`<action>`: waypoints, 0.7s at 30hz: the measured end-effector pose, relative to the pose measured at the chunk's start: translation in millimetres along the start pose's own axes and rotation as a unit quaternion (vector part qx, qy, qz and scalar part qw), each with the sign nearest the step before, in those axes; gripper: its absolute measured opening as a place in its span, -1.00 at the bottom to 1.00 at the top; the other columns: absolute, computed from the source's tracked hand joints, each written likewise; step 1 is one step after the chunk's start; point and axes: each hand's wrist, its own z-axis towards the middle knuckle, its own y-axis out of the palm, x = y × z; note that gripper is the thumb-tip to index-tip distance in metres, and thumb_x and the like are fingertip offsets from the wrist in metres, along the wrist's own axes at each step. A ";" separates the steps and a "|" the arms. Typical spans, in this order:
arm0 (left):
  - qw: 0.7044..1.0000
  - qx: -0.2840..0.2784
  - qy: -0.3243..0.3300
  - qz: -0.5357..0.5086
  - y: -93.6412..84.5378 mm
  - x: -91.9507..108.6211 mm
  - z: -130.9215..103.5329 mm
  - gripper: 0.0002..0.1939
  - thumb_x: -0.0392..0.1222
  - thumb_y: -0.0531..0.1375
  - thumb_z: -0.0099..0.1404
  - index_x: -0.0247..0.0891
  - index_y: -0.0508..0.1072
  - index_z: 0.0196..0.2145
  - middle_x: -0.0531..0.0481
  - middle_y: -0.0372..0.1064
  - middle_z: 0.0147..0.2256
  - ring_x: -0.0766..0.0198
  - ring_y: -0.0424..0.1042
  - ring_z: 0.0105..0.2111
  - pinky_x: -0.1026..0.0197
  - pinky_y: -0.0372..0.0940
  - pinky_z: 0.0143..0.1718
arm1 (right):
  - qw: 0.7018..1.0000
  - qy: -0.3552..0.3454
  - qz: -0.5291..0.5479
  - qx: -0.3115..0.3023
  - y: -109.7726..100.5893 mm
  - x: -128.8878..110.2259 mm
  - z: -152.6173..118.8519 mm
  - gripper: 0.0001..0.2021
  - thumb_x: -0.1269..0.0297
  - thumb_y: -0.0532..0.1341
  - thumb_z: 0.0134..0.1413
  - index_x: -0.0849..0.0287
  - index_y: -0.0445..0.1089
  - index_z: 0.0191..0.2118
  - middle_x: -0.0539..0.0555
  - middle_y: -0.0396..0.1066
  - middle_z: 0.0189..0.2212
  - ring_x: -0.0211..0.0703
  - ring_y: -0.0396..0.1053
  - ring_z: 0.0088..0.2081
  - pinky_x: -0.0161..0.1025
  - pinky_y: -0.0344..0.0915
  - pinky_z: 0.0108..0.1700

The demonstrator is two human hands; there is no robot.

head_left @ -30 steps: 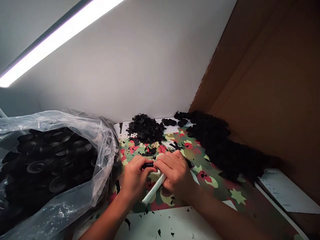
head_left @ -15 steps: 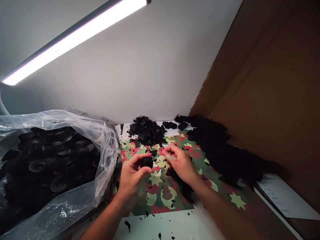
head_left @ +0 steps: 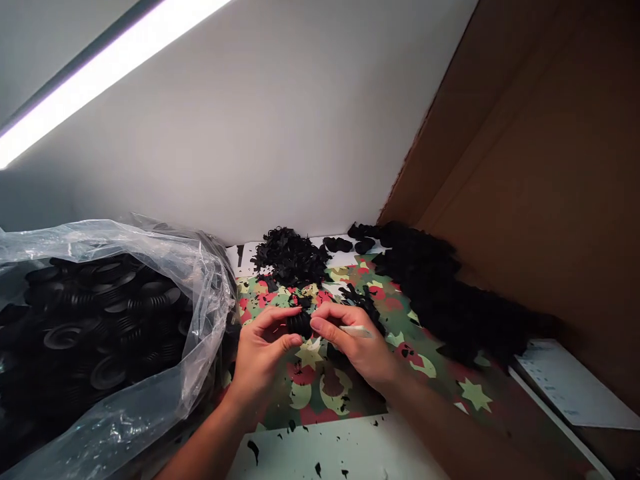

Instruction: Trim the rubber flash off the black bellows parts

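Observation:
A black ribbed rubber bellows (head_left: 299,325) is gripped between the thumb and fingers of my left hand (head_left: 260,343), above the patterned sheet. My right hand (head_left: 355,340) is closed, its thumb and forefinger pinched together at the right side of the bellows. A slim pale object (head_left: 357,331) shows between the fingers of that hand; its kind and its tip are hidden. Black scraps (head_left: 363,303) lie just behind the right hand. To the left, a clear plastic bag (head_left: 213,280) holds many similar black ribbed bellows (head_left: 107,320).
Black rubber trimmings (head_left: 290,257) are heaped at the back by the white wall. A long dark pile (head_left: 440,293) runs along the cardboard panel (head_left: 540,167) on the right. A white card (head_left: 575,387) lies at the right edge. A tube lamp (head_left: 100,73) hangs above left.
My right hand has come left and now meets the bellows with its fingertips, where before it was apart. My left hand still grips the bellows. The view has shifted slightly.

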 end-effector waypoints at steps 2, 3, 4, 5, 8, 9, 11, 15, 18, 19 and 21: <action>1.000 -0.004 -0.009 -0.028 1.1 0.7 -0.6 -0.65 -0.09 0.54 -0.09 -0.18 0.70 -0.29 -0.03 0.53 -0.37 0.24 0.44 -0.38 0.30 0.34 -0.38 | 1.000 0.009 0.021 -0.006 -1.5 -1.6 0.5 -0.67 -0.02 0.27 0.12 0.15 0.41 -0.46 -0.05 0.29 -0.55 -0.26 0.19 -0.48 -0.29 0.18 -0.40; 0.999 -0.008 -0.014 -0.039 1.8 1.2 -1.0 -0.65 -0.07 0.54 -0.09 -0.19 0.70 -0.30 -0.04 0.54 -0.37 0.22 0.46 -0.37 0.29 0.35 -0.37 | 1.000 0.012 0.026 -0.009 -2.1 -2.0 0.5 -0.67 -0.01 0.27 0.13 0.15 0.41 -0.46 -0.06 0.28 -0.55 -0.27 0.17 -0.50 -0.30 0.17 -0.42; 0.999 -0.012 -0.019 -0.048 2.4 1.8 -1.3 -0.64 -0.06 0.54 -0.08 -0.19 0.70 -0.29 -0.05 0.55 -0.37 0.21 0.47 -0.35 0.29 0.36 -0.36 | 1.000 0.013 0.024 -0.013 -2.4 -1.9 0.5 -0.68 0.00 0.26 0.14 0.15 0.41 -0.46 -0.06 0.28 -0.56 -0.27 0.17 -0.51 -0.30 0.16 -0.43; 0.998 -0.014 -0.023 -0.051 3.0 2.3 -1.7 -0.64 -0.06 0.54 -0.08 -0.20 0.70 -0.29 -0.05 0.55 -0.35 0.20 0.48 -0.34 0.29 0.36 -0.34 | 1.000 0.008 0.014 -0.015 -2.6 -1.0 0.4 -0.69 0.02 0.25 0.16 0.15 0.41 -0.45 -0.06 0.28 -0.56 -0.27 0.17 -0.51 -0.30 0.16 -0.44; 0.998 -0.005 -0.042 -0.053 3.8 3.4 -2.3 -0.56 -0.07 0.53 -0.03 -0.16 0.67 -0.16 -0.05 0.54 -0.25 0.21 0.51 -0.29 0.27 0.39 -0.26 | 0.992 -0.078 -0.089 0.030 -2.8 6.9 0.6 -0.74 0.13 0.23 0.23 0.14 0.43 -0.43 -0.04 0.33 -0.54 -0.25 0.23 -0.49 -0.28 0.18 -0.42; 0.996 -0.002 -0.059 -0.060 3.5 3.6 -2.2 -0.50 -0.05 0.53 -0.03 -0.13 0.64 -0.10 -0.04 0.53 -0.23 0.22 0.51 -0.30 0.25 0.40 -0.24 | 0.980 -0.131 -0.140 0.055 -2.8 10.9 0.8 -0.76 0.17 0.22 0.25 0.14 0.45 -0.42 -0.02 0.37 -0.53 -0.23 0.27 -0.48 -0.26 0.21 -0.38; 0.992 -0.011 -0.103 -0.078 2.3 3.9 -1.7 -0.39 0.03 0.53 -0.04 -0.14 0.60 -0.02 -0.04 0.51 -0.25 0.26 0.52 -0.37 0.23 0.41 -0.25 | 0.940 -0.241 -0.228 0.081 -3.0 18.8 1.6 -0.80 0.24 0.21 0.30 0.14 0.50 -0.35 0.02 0.46 -0.48 -0.20 0.35 -0.43 -0.21 0.25 -0.30; 0.992 -0.006 -0.115 -0.047 -2.5 5.1 0.0 -0.48 0.03 0.50 0.01 -0.27 0.63 -0.11 -0.03 0.50 -0.39 0.31 0.44 -0.46 0.29 0.35 -0.37 | 0.911 -0.310 -0.269 0.022 -3.4 25.1 3.4 -0.79 0.21 0.20 0.36 0.12 0.56 -0.25 0.08 0.56 -0.39 -0.16 0.44 -0.38 -0.18 0.30 -0.24; 0.998 0.026 -0.046 0.032 -5.7 6.0 1.1 -0.51 -0.15 0.51 -0.04 -0.20 0.63 -0.11 -0.03 0.53 -0.33 0.22 0.46 -0.36 0.25 0.38 -0.34 | 0.956 -0.210 -0.202 0.008 -3.1 20.5 3.7 -0.74 0.10 0.21 0.32 0.13 0.56 -0.28 0.07 0.53 -0.43 -0.16 0.41 -0.41 -0.21 0.31 -0.32; 0.998 0.030 -0.018 0.061 -6.4 6.0 1.3 -0.50 -0.20 0.51 -0.07 -0.17 0.63 -0.10 -0.04 0.54 -0.28 0.17 0.48 -0.30 0.21 0.40 -0.30 | 0.970 -0.168 -0.176 0.007 -2.6 18.6 3.5 -0.72 0.06 0.22 0.30 0.14 0.55 -0.29 0.05 0.51 -0.45 -0.17 0.39 -0.43 -0.23 0.30 -0.36; 0.993 0.030 0.031 0.114 -6.8 5.6 1.2 -0.48 -0.26 0.50 -0.08 -0.12 0.64 -0.09 -0.05 0.57 -0.21 0.10 0.49 -0.21 0.15 0.42 -0.21 | 0.986 -0.099 -0.135 0.009 -0.8 15.7 2.6 -0.71 0.03 0.26 0.22 0.15 0.54 -0.31 0.02 0.47 -0.48 -0.20 0.34 -0.48 -0.26 0.26 -0.42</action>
